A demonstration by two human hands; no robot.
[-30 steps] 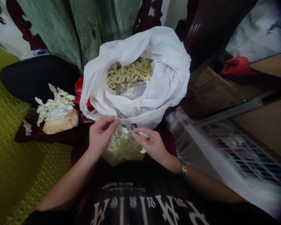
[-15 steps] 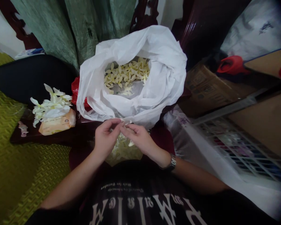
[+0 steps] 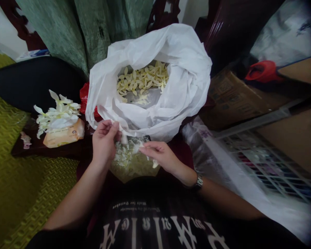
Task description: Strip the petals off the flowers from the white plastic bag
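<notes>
My left hand (image 3: 105, 140) is closed in a pinch at the front edge of a white plastic bag (image 3: 189, 86). A blurred whitish strip shows at its fingertips, and I cannot tell whether it is the bag's edge or a petal. To the right, my right hand (image 3: 162, 155) pinches a pale flower (image 3: 154, 163), whose petals poke out below the fingers. Beneath both hands, a container (image 3: 134, 169) holds a mass of pale petals and flower bits. Inside the open bag lie many cream-yellow flowers (image 3: 145, 77), heaped toward the back.
At left, white flowers (image 3: 58, 110) lie on an orange tissue pack (image 3: 64, 135) on a dark wooden surface (image 3: 31, 147), beside a small pink item (image 3: 26, 140). A red bag (image 3: 84, 97) sits behind. On the right are a cardboard box (image 3: 230, 93) and a white wire crate (image 3: 264, 162).
My hands were together at the bag's front edge and have moved apart. The left went left and slightly up; the right went right and slightly down, with the flower in it.
</notes>
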